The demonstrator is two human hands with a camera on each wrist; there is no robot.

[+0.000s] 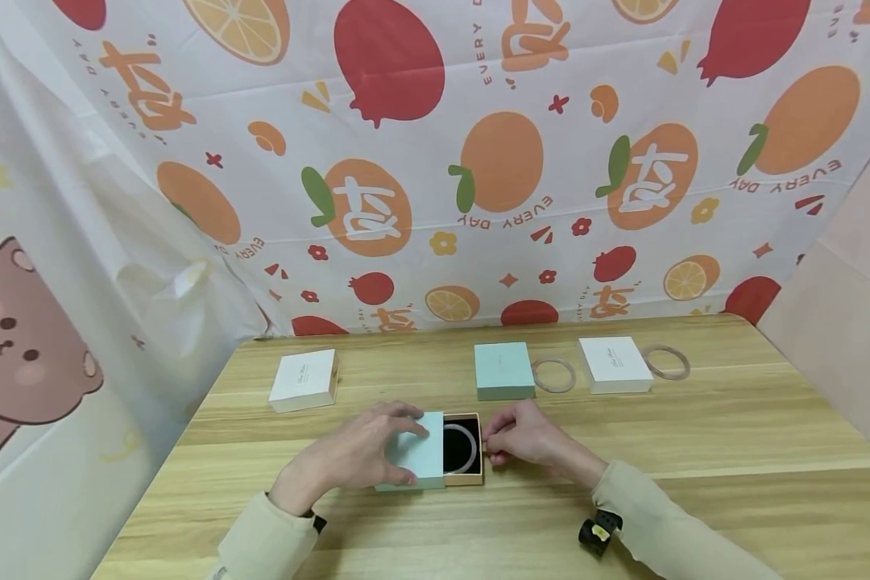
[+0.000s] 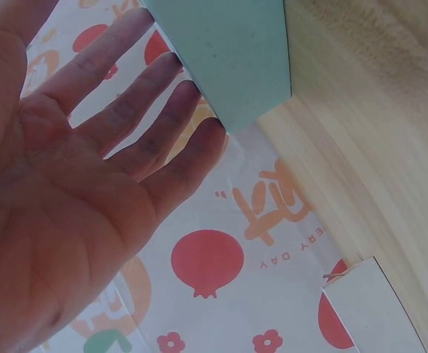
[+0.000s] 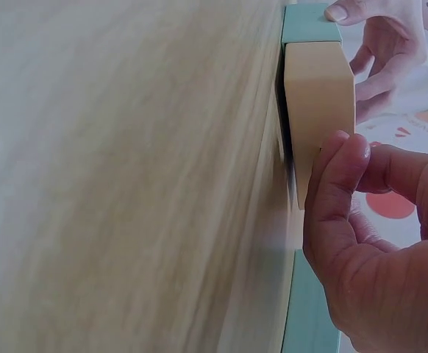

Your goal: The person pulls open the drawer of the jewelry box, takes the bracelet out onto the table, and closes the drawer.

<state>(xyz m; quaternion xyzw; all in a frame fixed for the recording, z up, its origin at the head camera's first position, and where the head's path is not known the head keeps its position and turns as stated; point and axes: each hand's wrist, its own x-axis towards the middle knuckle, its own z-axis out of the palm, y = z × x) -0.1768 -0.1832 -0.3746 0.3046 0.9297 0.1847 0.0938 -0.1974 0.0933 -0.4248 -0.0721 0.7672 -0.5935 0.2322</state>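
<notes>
Two hands at work on one box, mid-table: my left hand spreads over the mint sleeve, gripping it between thumb and fingertips; my right hand, fingers narrow, pinches the end of the tan drawer. Drawer sits partly out of the sleeve, right side, clear bangle on its black lining. Behind: closed mint box with second bangle just beside, right white box with third bangle, left white box well apart.
</notes>
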